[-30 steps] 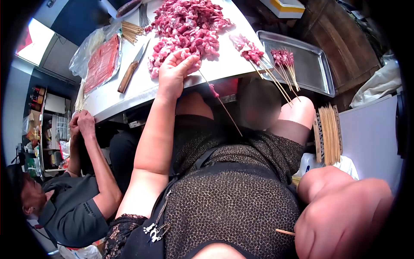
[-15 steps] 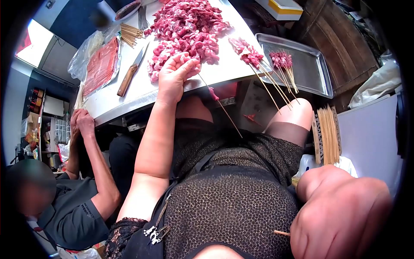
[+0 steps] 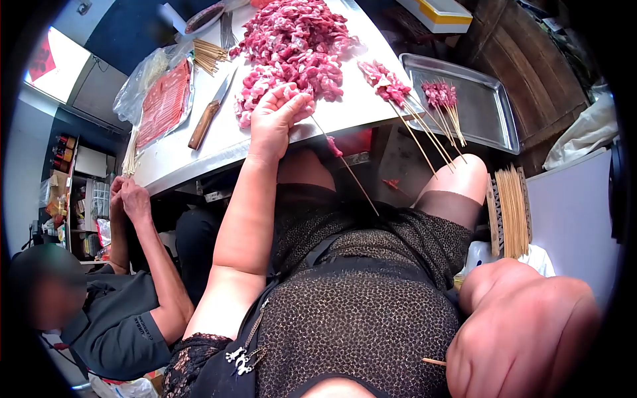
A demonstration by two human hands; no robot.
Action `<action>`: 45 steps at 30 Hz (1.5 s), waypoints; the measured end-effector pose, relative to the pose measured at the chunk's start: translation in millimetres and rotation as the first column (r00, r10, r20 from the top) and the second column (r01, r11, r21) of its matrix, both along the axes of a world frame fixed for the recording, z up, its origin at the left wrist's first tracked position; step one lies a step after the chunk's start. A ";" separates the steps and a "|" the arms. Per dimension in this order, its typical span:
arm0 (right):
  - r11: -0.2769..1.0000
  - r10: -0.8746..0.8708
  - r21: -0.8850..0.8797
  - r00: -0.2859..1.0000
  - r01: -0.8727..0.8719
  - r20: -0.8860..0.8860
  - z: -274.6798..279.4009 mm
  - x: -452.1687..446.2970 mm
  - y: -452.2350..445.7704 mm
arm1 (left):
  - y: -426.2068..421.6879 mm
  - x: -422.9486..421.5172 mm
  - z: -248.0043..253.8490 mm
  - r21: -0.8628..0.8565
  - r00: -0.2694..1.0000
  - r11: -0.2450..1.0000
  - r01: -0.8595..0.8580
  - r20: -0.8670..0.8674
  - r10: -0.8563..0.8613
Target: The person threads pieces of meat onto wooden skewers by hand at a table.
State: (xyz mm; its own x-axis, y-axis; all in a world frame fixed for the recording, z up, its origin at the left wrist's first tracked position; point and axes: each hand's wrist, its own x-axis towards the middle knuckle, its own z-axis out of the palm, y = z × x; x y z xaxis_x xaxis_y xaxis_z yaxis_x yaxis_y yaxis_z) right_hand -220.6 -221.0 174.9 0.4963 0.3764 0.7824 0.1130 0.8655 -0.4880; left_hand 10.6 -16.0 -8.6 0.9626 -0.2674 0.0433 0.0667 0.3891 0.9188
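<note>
The left hand is at the near edge of the meat pile on the white table; its thumb and bent forefinger are drawn together, with a pink piece of meat between them. A skewer carrying a single threaded piece of meat slants from just beside that thumb, over the table edge, down to the lap. The right hand is close to the camera at lower right, fingers folded in, and a short length of wooden stick protrudes from it; whether this is the skewer's other end cannot be determined. Right of the pile, loaded skewers lie with meat on the table and sticks projecting past its edge. Further loaded skewers rest in the metal tray. Left of the pile lies a wooden-handled knife. Bare sticks stand in a holder beside the person's right knee. At far left, a second person's hands meet below a pale bundle at the table edge.
</note>
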 end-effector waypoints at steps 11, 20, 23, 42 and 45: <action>1.000 -0.025 -0.012 1.000 0.026 0.008 -2.5 2.8 0.4 | 1.0 1.2 -3.4 -0.028 0.999 0.999 0.024 0.022 -0.023; 0.998 -0.052 -0.026 0.999 0.052 0.010 -3.9 3.4 1.7 | 1.3 -0.3 -4.3 -0.035 0.999 0.999 0.019 0.030 -0.018; 0.998 -0.057 -0.029 0.998 0.057 0.011 -3.6 2.8 2.8 | 1.6 0.5 -5.3 -0.039 0.999 0.999 0.021 0.031 -0.020; -0.409 -0.522 -0.481 0.234 0.776 0.820 -170.5 50.1 31.9 | 4.2 -17.5 40.7 -0.231 0.996 0.970 -0.078 -0.057 0.066; -0.248 -0.783 -0.762 0.339 0.599 0.522 -185.0 49.2 33.2 | 8.1 -19.0 37.0 -0.270 0.997 0.960 -0.069 -0.040 0.060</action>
State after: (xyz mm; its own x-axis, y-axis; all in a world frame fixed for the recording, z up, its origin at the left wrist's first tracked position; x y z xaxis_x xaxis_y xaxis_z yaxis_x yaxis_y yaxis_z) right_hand -171.4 -187.8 -10.1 0.9613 -0.0361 0.2732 0.2021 -0.5816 -0.7879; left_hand -8.4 -7.9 28.4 0.9794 -0.1869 0.0759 0.0597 0.6278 0.7761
